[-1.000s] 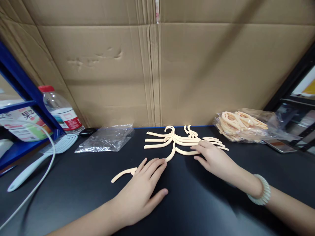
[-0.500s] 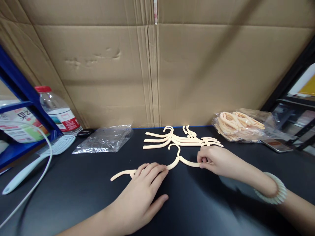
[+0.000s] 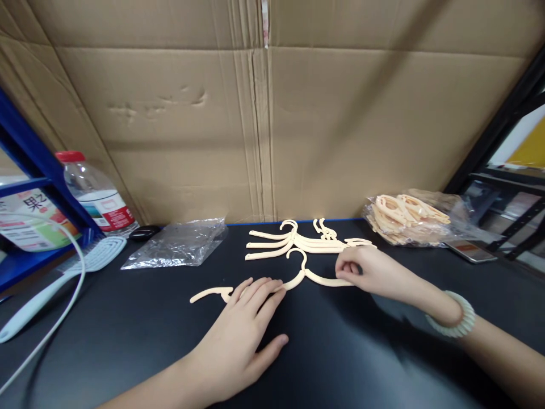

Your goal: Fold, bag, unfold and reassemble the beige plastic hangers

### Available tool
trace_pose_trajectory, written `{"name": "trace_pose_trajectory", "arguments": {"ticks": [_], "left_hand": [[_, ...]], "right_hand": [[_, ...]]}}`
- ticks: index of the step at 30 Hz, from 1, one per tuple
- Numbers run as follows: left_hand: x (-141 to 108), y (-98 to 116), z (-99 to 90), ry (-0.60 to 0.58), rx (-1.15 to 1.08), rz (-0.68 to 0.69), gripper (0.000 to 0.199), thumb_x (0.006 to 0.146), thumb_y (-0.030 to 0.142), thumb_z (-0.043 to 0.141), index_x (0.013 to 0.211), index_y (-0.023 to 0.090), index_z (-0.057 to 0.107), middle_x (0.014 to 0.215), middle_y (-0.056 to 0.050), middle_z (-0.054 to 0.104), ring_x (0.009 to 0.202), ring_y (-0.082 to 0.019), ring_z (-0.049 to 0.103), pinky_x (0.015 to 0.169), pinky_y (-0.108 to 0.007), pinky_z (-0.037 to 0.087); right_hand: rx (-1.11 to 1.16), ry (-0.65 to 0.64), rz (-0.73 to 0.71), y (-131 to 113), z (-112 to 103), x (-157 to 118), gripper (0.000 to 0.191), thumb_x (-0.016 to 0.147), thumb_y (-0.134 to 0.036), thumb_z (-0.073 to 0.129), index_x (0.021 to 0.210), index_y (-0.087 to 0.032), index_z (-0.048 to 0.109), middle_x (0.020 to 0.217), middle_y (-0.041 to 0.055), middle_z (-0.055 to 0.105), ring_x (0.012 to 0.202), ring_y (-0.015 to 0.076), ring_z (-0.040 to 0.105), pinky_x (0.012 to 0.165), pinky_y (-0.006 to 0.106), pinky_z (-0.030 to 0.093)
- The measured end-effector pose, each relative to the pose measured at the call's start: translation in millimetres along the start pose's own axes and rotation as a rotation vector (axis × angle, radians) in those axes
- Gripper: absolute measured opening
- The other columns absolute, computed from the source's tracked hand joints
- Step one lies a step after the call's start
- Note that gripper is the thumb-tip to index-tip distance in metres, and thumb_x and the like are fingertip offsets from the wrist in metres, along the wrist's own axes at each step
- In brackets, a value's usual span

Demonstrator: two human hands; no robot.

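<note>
A cream folding clothes hanger (image 3: 293, 280) lies on the dark table, with its hook pointing away from me. My left hand (image 3: 242, 335) rests flat over the hanger's left arm, fingers stretched and thumb apart; part of that arm is hidden, and its curved end sticks out to the left. At the right arm, my right hand (image 3: 361, 270) has its thumb and fingers curled together; the exact grip and the arm's far tip are partly hidden. Just behind lie several similar hangers (image 3: 272, 245) in a stack. Small cream hook-shaped pieces (image 3: 326, 230) sit behind them.
A clear plastic bag (image 3: 174, 244) lies back left, beside a black object (image 3: 145, 232), a bottle (image 3: 104, 199) and a pale hairbrush (image 3: 63, 284). A white cable (image 3: 79, 284) crosses the left side. Bagged cream hangers (image 3: 404, 218) and a phone (image 3: 470, 251) lie right. Cardboard (image 3: 191, 142) stands behind.
My right hand has shifted up slightly, and more of the hanger's right arm shows beneath its fingers. The left hand stays flat on the left arm. The view has shifted slightly.
</note>
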State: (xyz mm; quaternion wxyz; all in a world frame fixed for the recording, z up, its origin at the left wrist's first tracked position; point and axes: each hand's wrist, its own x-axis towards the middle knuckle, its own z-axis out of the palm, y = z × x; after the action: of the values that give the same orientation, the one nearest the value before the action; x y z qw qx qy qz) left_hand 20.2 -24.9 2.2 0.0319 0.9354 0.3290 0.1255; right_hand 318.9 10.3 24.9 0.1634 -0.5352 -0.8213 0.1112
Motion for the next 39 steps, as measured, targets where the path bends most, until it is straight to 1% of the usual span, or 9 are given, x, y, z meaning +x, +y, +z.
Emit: {"name": "trace_pose_trajectory", "arguments": {"ticks": [3,5,8,13,17,21,25,31,39], "left_hand": [[1.1,-0.2,0.5,-0.01,-0.023,0.059,0.05,0.09,0.026,0.05,0.138,0.021,0.039,0.141,-0.01,0.046,0.132,-0.028,0.039,0.111,-0.056,0.03],[1.7,0.2,-0.5,-0.019,-0.044,0.105,0.048,0.09,0.023,0.05,0.137,0.022,0.041,0.139,-0.009,0.048,0.132,-0.027,0.039,0.112,-0.056,0.028],[2.2,1.0,-2.3,-0.016,-0.076,0.149,0.048,0.089,0.02,0.051,0.136,0.022,0.042,0.137,-0.009,0.05,0.131,-0.027,0.041,0.112,-0.056,0.027],[2.5,1.2,-3.1,0.0,-0.109,0.161,0.048,0.088,0.019,0.052,0.135,0.022,0.044,0.135,-0.009,0.052,0.13,-0.027,0.043,0.112,-0.055,0.029],[1.7,0.6,-2.2,0.009,-0.113,0.164,0.047,0.088,0.018,0.052,0.135,0.023,0.044,0.135,-0.009,0.052,0.13,-0.026,0.043,0.111,-0.055,0.03],[0.6,0.6,-1.7,0.006,-0.108,0.165,0.047,0.089,0.018,0.051,0.135,0.022,0.044,0.135,-0.009,0.052,0.13,-0.026,0.043,0.111,-0.054,0.03],[1.3,1.3,-2.4,0.017,-0.122,0.165,0.047,0.088,0.017,0.051,0.135,0.024,0.044,0.134,-0.009,0.053,0.129,-0.026,0.044,0.111,-0.055,0.03],[3.2,1.5,-3.4,0.002,-0.14,0.158,0.047,0.088,0.017,0.051,0.134,0.024,0.045,0.134,-0.009,0.053,0.129,-0.027,0.044,0.111,-0.055,0.03],[2.7,1.6,-2.0,0.029,-0.133,0.154,0.046,0.088,0.018,0.052,0.133,0.025,0.046,0.134,-0.008,0.054,0.128,-0.027,0.044,0.11,-0.054,0.032]], "right_hand": [[-0.011,0.219,-0.014,18.0,-5.1,8.7,0.018,0.086,-0.024,0.05,0.085,-0.018,0.067,0.081,0.0046,0.069,0.073,0.0178,0.061,0.066,0.03,0.046],[-0.059,0.297,-0.026,33.7,-5.5,14.8,0.022,0.088,-0.024,0.047,0.092,-0.017,0.067,0.09,0.0069,0.07,0.085,0.0217,0.061,0.076,0.035,0.048],[-0.117,0.308,-0.064,53.7,-0.7,23.0,0.025,0.089,-0.021,0.045,0.1,-0.017,0.067,0.098,0.0084,0.069,0.096,0.025,0.059,0.085,0.04,0.048],[-0.199,0.269,-0.139,70.9,11.2,34.0,0.035,0.088,-0.01,0.038,0.105,-0.019,0.068,0.109,0.0075,0.068,0.105,0.0239,0.057,0.091,0.04,0.047],[-0.302,0.267,-0.091,86.2,15.5,39.3,0.036,0.087,-0.009,0.039,0.101,-0.02,0.071,0.115,0.0088,0.065,0.106,0.0255,0.056,0.091,0.043,0.047],[-0.327,0.287,-0.044,99.2,14.1,41.0,0.032,0.088,-0.015,0.042,0.099,-0.018,0.071,0.114,0.0111,0.065,0.104,0.0266,0.057,0.092,0.044,0.047],[-0.258,0.276,-0.06,98.9,11.2,40.2,0.028,0.09,-0.023,0.044,0.098,-0.018,0.071,0.11,0.0104,0.066,0.101,0.0256,0.058,0.091,0.043,0.047],[-0.183,0.264,-0.066,88.7,9.9,42.2,0.026,0.091,-0.026,0.046,0.098,-0.018,0.069,0.103,0.0086,0.069,0.099,0.0245,0.059,0.088,0.042,0.047],[-0.189,0.341,0.12,81.4,11.9,54.8,0.021,0.082,-0.032,0.059,0.077,-0.018,0.074,0.083,0.0067,0.073,0.078,0.0223,0.065,0.077,0.034,0.046]]}}
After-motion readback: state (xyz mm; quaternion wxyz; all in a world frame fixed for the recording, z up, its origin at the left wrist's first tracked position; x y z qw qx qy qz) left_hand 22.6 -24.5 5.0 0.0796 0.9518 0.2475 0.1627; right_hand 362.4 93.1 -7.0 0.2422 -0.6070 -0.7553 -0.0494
